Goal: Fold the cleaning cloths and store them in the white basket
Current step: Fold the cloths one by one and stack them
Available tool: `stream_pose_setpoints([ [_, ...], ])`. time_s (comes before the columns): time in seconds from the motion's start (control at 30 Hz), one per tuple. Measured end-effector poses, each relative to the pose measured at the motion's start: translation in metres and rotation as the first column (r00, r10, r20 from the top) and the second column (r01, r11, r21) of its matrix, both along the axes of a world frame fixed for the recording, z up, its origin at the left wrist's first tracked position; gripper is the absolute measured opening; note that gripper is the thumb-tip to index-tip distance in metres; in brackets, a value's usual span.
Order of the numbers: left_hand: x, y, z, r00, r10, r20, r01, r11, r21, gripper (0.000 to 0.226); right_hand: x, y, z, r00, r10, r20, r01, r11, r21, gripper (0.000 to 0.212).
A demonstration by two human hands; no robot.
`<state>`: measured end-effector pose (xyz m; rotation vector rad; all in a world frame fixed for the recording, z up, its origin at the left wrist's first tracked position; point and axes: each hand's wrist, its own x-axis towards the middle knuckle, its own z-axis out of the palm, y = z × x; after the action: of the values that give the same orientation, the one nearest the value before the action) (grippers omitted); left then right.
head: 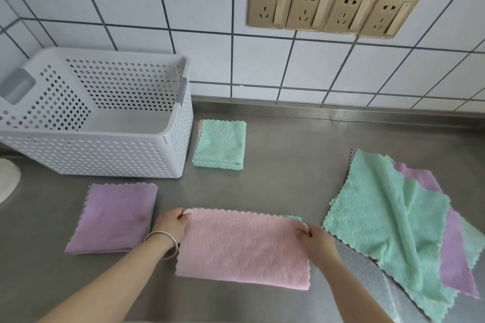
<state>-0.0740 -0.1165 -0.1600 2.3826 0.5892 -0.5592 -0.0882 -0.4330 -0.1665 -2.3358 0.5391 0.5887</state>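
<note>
— How far along is it?

— Partway. The left hand and right hand each pinch a far corner of the pink cloth, lying folded once between them.

— What's finished?

— A purple folded cloth just left of the left hand, a green folded cloth beyond it. The white basket beyond looks empty.

— And left?

— The loose pile right of the right hand.

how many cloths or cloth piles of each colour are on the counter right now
Green: 2, small folded cloth and top cloth of the unfolded pile
Purple: 2, folded cloth and one in the pile
Pink: 1, pink cloth held by both hands
Total: 5
</note>
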Motion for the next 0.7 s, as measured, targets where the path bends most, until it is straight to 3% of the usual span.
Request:
stream_pose_setpoints([
  [0.3, 0.000, -0.009, -0.005, 0.994, 0.104, 0.034, -0.106, 0.992, 0.067, 0.012, 0.005, 0.007, -0.008, 0.990, -0.143, -0.010, 0.142, 0.988, -0.065, 0.030],
  [0.6, -0.001, -0.008, -0.009, 0.996, 0.086, 0.003, -0.085, 0.983, 0.162, 0.025, 0.005, 0.016, -0.007, 0.973, -0.230, 0.013, 0.230, 0.967, -0.112, 0.036],
  [0.7, -0.003, -0.013, -0.005, 0.983, 0.147, 0.109, -0.165, 0.971, 0.173, 0.024, 0.003, 0.018, -0.005, 0.971, -0.237, 0.036, 0.239, 0.964, -0.120, 0.026],
])
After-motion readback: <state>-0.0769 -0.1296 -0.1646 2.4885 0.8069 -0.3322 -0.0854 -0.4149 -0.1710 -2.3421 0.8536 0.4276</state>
